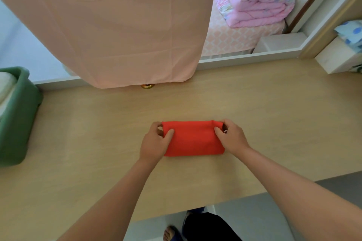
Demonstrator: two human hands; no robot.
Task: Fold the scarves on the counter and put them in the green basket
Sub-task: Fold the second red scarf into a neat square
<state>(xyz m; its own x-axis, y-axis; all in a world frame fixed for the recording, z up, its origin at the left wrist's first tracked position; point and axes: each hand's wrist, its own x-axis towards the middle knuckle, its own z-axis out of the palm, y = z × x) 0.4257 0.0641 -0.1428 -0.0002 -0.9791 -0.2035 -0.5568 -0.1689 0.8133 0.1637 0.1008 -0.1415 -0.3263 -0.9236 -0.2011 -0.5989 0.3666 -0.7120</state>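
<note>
We grip the folded red scarf [193,139] at both ends: our left hand [154,143] pinches its left edge, our right hand [232,137] its right. It lies flat on the bench [98,143]. Well left of the scarf stands the basket [17,123]; beyond it hangs a curtain [109,25].

No readable text anywhere.

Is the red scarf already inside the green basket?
No, the red scarf lies folded on the counter, apart from the green basket.
</note>
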